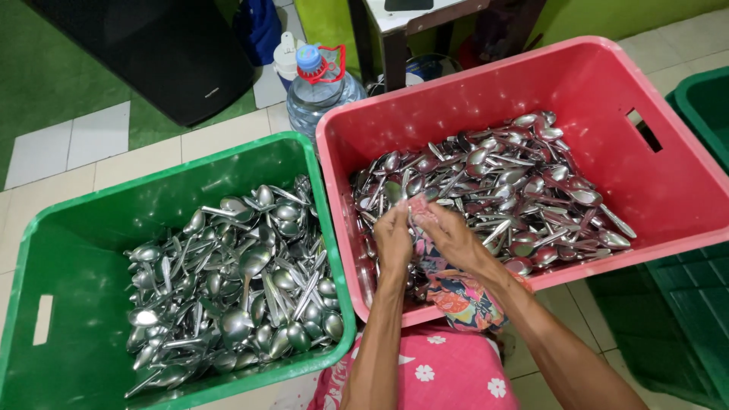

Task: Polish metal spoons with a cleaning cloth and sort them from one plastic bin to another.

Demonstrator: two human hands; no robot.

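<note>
Over the near edge of the big red plastic crate [668,201], the left hand [393,241] and right hand [453,235] meet, fingers pinched shut on a bright patterned cloth [454,292]. It hangs down toward the person. One red crate and one green plastic crate [72,228] each hold too many shiny metal spoons [501,186] to count.

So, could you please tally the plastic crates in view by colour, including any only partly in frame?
Red crates: 1, the red crate of spoons, over which the left hand and right hand hold a patterned cloth.
Green crates: 2, the green crate of spoons and a partly visible green crate at the right edge.
Total: 3
</note>
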